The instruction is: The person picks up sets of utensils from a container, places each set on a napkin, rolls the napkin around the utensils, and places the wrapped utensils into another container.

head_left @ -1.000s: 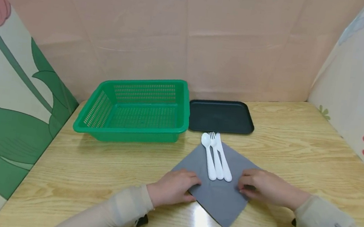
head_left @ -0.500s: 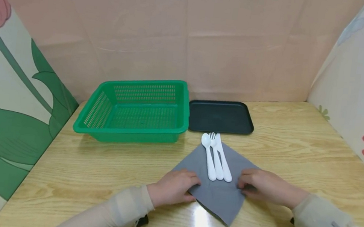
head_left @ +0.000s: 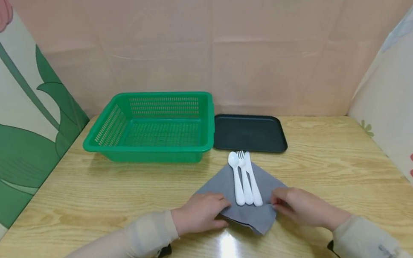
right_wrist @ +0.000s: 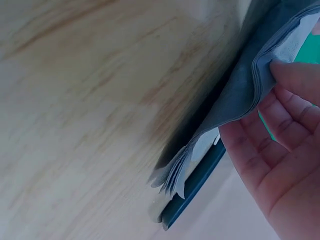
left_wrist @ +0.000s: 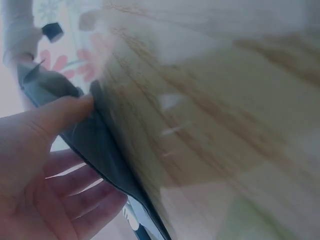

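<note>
A grey layered napkin (head_left: 219,184) lies cornerwise on the table, its near part bent up off the wood. On it rest a white spoon (head_left: 237,182), a white fork (head_left: 245,180) and a white knife (head_left: 253,179), side by side, their heads past its far corner. My left hand (head_left: 202,212) pinches the napkin's near left edge, thumb on one face and fingers on the other in the left wrist view. At the right side, my right hand (head_left: 299,206) holds the opposite edge between thumb and fingers; stacked layers (right_wrist: 257,80) show there in the right wrist view.
A green plastic basket (head_left: 149,152) stands at the back left of the wooden table (head_left: 114,186). Touching or close to its right side is a black tray (head_left: 250,134), just beyond the cutlery heads. Printed cloth hangs behind and at both sides.
The napkin's near corner has come up and back toward the cutlery. My right hand has shifted slightly away from me, my left hand slightly right. Spoon, fork and knife stay in place.
</note>
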Available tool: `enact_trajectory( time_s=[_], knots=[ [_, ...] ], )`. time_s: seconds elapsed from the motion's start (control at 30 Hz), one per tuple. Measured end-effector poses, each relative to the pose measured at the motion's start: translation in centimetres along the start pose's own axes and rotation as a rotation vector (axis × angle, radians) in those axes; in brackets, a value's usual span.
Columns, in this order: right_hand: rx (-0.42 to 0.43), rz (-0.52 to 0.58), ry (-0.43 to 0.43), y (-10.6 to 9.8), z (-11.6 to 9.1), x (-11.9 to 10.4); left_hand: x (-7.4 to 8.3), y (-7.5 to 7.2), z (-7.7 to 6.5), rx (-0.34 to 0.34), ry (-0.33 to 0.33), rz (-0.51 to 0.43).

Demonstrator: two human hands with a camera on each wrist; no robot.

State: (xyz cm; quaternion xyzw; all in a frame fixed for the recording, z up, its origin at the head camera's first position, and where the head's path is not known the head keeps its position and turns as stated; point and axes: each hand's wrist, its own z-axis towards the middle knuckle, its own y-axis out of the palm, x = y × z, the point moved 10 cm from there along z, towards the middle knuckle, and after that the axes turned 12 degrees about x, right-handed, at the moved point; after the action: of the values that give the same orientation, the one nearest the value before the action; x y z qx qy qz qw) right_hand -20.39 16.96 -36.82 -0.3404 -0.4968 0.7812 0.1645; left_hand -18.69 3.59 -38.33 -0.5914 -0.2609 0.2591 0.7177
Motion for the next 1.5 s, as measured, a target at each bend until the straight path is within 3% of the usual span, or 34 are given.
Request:
enact_trajectory(
  time_s=[0.2,0.37,0.53,0.63,0.8,1.07,1.5],
  knots=[
    [0.029,0.042,-0.02,-0.4,-0.1,0.0,-0.2,-0.9,0.5,0.092,-0.024,-0.053],
    [-0.021,0.035,0.05,-0.8,-0.5,0.5,-0.5,-1.3,0.7,0.143,-0.032,-0.066],
    [-0.112,0.056,0.112,-0.8,-1.0,1.0,-1.0,-1.1,0.9,0.135,-0.052,-0.085],
    [-0.127,0.064,0.104,-0.6,-1.0,1.0,-1.2,-1.0,1.0,0.129,-0.064,-0.11],
    [-0.065,0.023,0.044,-0.2,-0.5,1.0,-1.7,-0.8,1.2,0.118,-0.083,-0.154],
    [-0.022,0.036,0.133,0.0,0.3,2.2,-3.2,-0.7,1.3,0.112,-0.164,-0.226],
    [0.01,0.033,0.197,0.0,0.7,3.0,-5.6,0.1,1.3,0.095,-0.298,-0.283]
  ],
)
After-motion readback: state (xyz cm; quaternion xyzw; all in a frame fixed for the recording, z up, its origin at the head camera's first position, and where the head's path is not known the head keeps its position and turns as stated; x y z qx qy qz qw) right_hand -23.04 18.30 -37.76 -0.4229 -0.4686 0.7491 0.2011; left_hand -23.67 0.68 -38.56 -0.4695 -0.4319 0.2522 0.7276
